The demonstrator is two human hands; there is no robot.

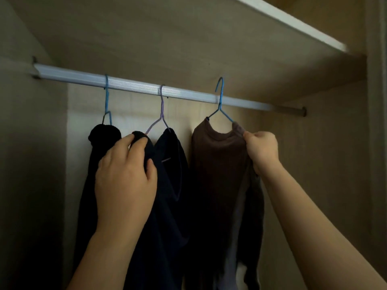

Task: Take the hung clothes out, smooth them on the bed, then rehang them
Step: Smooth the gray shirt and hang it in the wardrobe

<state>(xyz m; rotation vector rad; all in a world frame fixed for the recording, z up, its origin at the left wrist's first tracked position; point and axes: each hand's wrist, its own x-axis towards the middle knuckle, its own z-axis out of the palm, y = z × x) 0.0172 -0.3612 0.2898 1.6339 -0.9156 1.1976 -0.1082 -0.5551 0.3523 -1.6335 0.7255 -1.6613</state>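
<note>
Three garments hang inside a wardrobe below a silver rail [134,84]. A black garment [98,143] hangs at the left on a blue hanger [106,101]. A dark navy top [169,185] hangs in the middle on a purple hanger [161,114]. My left hand [125,176] grips its left shoulder. A brown top [219,164] is on another blue hanger [220,97], whose hook is lifted above the rail. My right hand [261,149] pinches the brown top's right shoulder at the hanger's end.
The wardrobe's shelf [293,24] runs overhead, with its white front edge at the upper right. The left side wall [25,164] and right side wall [335,164] close in the hanging space. The rail's right stretch is bare.
</note>
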